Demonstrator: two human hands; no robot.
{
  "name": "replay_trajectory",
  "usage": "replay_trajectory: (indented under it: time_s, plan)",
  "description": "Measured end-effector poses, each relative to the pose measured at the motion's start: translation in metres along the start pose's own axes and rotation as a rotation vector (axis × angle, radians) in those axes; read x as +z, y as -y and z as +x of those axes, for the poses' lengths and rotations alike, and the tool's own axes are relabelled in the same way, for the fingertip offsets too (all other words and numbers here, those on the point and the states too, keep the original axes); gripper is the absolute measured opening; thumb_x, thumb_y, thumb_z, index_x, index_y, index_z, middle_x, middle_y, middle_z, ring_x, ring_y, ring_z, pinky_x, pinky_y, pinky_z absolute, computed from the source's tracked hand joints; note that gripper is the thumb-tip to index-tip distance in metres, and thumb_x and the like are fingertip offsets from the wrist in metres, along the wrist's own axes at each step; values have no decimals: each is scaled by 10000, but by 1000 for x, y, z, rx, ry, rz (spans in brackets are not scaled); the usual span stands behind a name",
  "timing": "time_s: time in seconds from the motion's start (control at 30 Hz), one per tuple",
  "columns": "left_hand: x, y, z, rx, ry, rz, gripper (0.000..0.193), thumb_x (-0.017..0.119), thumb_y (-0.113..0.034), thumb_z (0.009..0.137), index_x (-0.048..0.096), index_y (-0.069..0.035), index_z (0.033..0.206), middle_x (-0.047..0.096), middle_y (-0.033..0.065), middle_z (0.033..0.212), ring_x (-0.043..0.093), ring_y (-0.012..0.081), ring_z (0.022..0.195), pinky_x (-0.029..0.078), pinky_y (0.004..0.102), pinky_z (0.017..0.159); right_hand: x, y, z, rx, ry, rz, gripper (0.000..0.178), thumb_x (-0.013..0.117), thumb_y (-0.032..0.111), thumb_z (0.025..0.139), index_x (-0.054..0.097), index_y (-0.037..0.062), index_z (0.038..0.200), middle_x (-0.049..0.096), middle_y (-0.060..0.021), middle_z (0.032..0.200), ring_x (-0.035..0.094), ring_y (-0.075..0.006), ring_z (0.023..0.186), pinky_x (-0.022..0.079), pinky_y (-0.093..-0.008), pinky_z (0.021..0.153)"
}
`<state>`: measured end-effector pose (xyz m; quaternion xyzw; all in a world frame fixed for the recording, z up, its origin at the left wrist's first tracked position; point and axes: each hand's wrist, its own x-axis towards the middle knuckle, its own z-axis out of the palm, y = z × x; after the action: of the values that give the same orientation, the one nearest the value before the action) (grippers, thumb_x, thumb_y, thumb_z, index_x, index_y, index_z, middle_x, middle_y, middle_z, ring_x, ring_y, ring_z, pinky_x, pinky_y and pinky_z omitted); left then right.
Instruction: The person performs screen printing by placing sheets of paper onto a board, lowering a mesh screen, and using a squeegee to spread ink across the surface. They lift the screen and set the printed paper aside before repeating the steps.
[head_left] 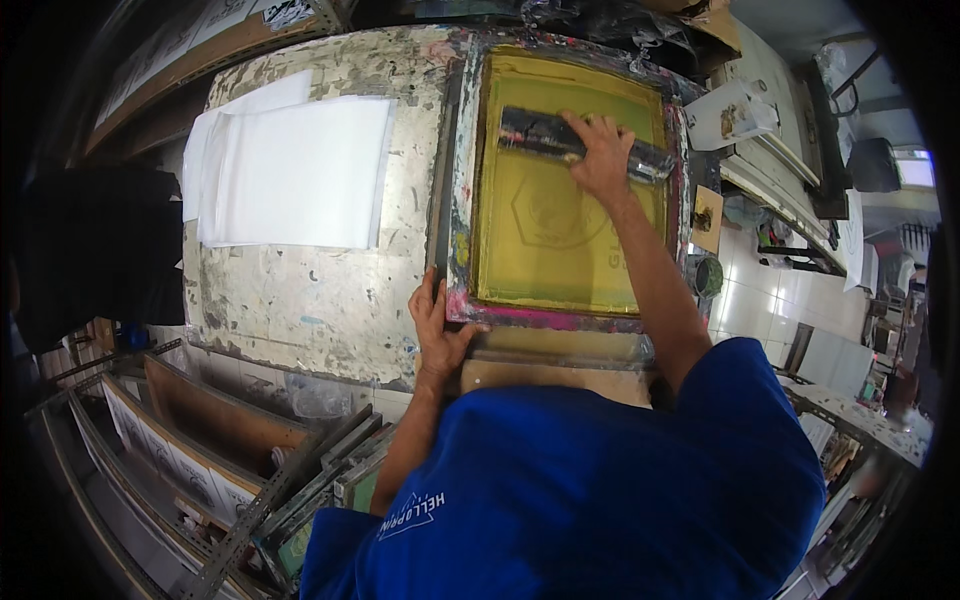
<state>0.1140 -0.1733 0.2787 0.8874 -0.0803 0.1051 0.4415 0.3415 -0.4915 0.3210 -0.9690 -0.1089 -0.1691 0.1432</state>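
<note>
A screen printing frame [571,319] lies in front of me, its wood stained pink and dark and its yellow mesh [582,280] bearing a faint hexagonal design. My right hand [601,160] is closed around a long dark squeegee [534,131], which lies slightly slanted across the upper part of the mesh. At the frame's near left corner, my left hand [439,326] grips the edge, its fingers along the side and its thumb along the front. What lies under the screen is hidden.
Left of the frame, a stack of white sheets [295,175] rests on a paint-stained board [310,310]. A white container [733,115] and a small pot [706,277] stand to the right. Metal racks with boards [215,415] are at the lower left.
</note>
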Motion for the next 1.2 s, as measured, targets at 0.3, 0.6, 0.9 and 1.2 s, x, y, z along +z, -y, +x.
replay_trajectory:
  time_s: [0.3,0.6,0.9,1.2]
  plan:
    - [3,6,-4,-12,2,-14,1064,954,-367,584,492,-33,1483,372,235,1602,397,435,1372,347,539,1131,4,-51,102,-98,50,28,883,767,182,697,487,291,1526,526,-126,979,502,-324,986,275,-465,854]
    - [3,6,-5,1,-14,-59,1098,913,-495,643,444,-43,1527,381,251,1583,402,445,1371,339,555,1130,23,-79,150,0,189,-166,948,804,219,769,356,338,1596,565,-103,1222,481,-297,1225,313,-567,980]
    - [3,1,-5,-18,-13,-53,1127,879,-564,692,366,-71,1567,387,267,1558,393,456,1385,314,568,1136,-11,-74,120,63,-364,-176,863,803,343,772,433,153,1529,540,-145,1406,434,-360,1354,278,-627,1109]
    - [8,1,-1,19,-36,-66,1127,761,-716,745,375,-30,1550,386,304,1538,393,470,1390,309,564,1141,-43,-261,15,639,-1029,645,920,962,198,658,465,-59,1388,601,-273,1296,577,-392,1229,442,-456,1089]
